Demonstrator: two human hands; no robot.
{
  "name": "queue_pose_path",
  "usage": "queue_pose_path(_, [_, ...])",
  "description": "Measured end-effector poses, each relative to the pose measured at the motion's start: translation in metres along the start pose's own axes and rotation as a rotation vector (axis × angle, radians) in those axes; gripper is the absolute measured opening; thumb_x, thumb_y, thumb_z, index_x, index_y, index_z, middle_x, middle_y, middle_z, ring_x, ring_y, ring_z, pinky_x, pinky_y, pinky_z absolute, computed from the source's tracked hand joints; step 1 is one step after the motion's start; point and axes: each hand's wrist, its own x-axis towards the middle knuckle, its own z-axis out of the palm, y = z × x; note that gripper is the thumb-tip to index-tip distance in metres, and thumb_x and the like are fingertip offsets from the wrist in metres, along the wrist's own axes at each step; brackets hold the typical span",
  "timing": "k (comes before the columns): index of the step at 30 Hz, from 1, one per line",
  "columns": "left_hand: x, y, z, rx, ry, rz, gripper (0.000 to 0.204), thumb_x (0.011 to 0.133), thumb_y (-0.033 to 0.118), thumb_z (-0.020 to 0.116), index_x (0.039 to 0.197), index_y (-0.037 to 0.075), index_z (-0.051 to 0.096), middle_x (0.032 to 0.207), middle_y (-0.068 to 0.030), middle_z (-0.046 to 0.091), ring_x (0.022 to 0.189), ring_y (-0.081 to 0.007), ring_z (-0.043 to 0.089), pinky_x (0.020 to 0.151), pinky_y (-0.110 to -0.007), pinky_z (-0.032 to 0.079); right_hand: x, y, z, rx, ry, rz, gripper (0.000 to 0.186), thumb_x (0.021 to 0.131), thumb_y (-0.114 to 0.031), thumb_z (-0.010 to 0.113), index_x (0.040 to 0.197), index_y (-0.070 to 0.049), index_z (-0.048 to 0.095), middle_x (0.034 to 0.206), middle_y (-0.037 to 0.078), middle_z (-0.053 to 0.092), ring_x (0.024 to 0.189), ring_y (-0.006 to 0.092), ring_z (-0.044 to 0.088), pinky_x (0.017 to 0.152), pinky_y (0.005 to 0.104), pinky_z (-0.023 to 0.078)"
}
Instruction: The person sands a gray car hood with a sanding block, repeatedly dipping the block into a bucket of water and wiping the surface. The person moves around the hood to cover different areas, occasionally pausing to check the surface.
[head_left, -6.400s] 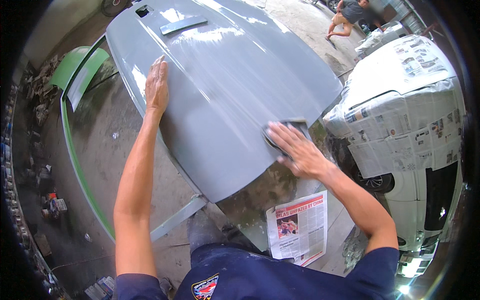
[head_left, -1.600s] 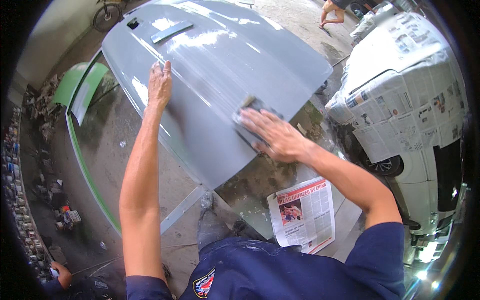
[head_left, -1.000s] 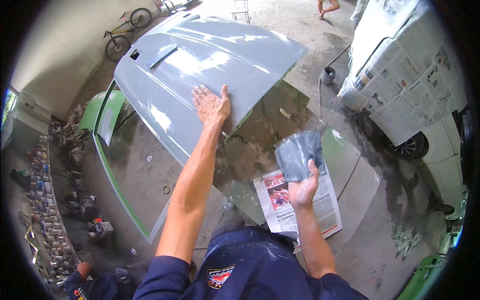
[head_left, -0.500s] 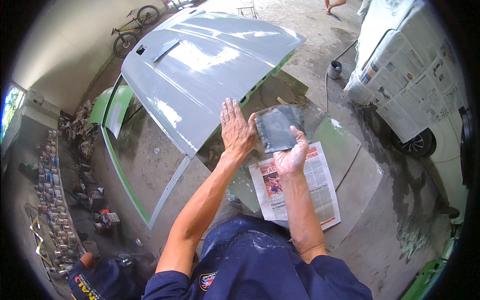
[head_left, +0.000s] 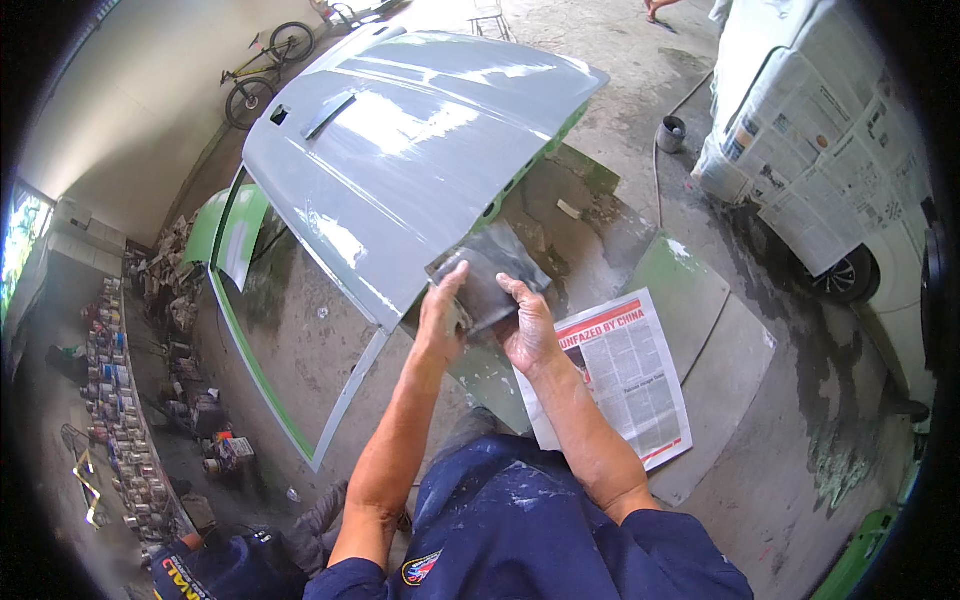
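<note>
Between my two hands is a dark grey, squarish sheet of sandpaper [head_left: 492, 275], slightly blurred. My left hand [head_left: 440, 318] grips its left edge, thumb on top, with the fingers mostly hidden below. At the near right edge, my right hand [head_left: 527, 328], whitish with dust, holds it the same way. The sheet is just off the near corner of a grey-primed car hood [head_left: 400, 170] with green edges. Below my right forearm lies a folded newspaper [head_left: 640, 385] on a flat board.
Left of the hood stand a green and grey body panel frame [head_left: 262, 405] and rows of paint cans [head_left: 118, 420]. A co-worker [head_left: 225, 570] is at the lower left. A newspaper-masked vehicle [head_left: 820, 140], a dark bucket [head_left: 671, 134] and a hose [head_left: 657, 180] are at right.
My left hand was flat and apart from the sandpaper; now it grips the left edge. The sheet, held by my right hand, has moved left and nearer to me, exposing more newspaper.
</note>
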Motion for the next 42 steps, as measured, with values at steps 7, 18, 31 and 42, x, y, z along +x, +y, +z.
queue_pose_path(7, [0.071,0.069,-0.009,0.801,0.305,0.701,0.059,0.101,0.016,0.058,0.154,-0.007,0.045,0.143,-0.0243,0.059,0.133,-0.0337,0.058,0.117,-0.046,0.044,0.068,-0.049,0.040,-0.865,-0.031,-0.594,0.057,0.104,-0.024,0.066,0.151,0.003,0.051,0.130,0.014,0.066,0.116,0.0213,0.066,0.102,0.0364,0.053])
queue_pose_path(18, [0.191,0.081,-0.021,1.566,0.402,0.524,0.078,0.097,0.017,0.046,0.161,-0.018,0.020,0.171,-0.0368,0.016,0.162,-0.0465,0.015,0.135,-0.047,0.011,0.282,-0.163,0.082,-2.285,-0.020,-0.817,0.069,0.108,-0.038,0.057,0.164,-0.004,0.034,0.162,0.022,0.046,0.153,0.0337,0.042,0.130,0.0484,0.031])
queue_pose_path(31, [0.397,0.253,-0.164,1.775,0.448,0.445,0.073,0.114,0.049,0.021,0.169,0.001,0.021,0.177,-0.0220,0.016,0.165,-0.0350,0.011,0.135,-0.042,0.008,0.275,-0.167,0.083,-2.151,0.073,-0.859,0.067,0.099,-0.032,0.069,0.155,-0.002,0.049,0.156,0.022,0.055,0.148,0.0383,0.049,0.130,0.0470,0.032])
queue_pose_path(42, [0.192,0.074,-0.007,1.657,0.458,0.419,0.082,0.114,0.052,0.021,0.166,-0.010,0.012,0.176,-0.0297,0.006,0.165,-0.0405,0.005,0.135,-0.046,0.004,0.281,-0.168,0.068,-2.165,-0.010,-0.968,0.076,0.096,-0.044,0.071,0.153,0.002,0.051,0.155,0.023,0.055,0.148,0.0356,0.050,0.131,0.0446,0.032])
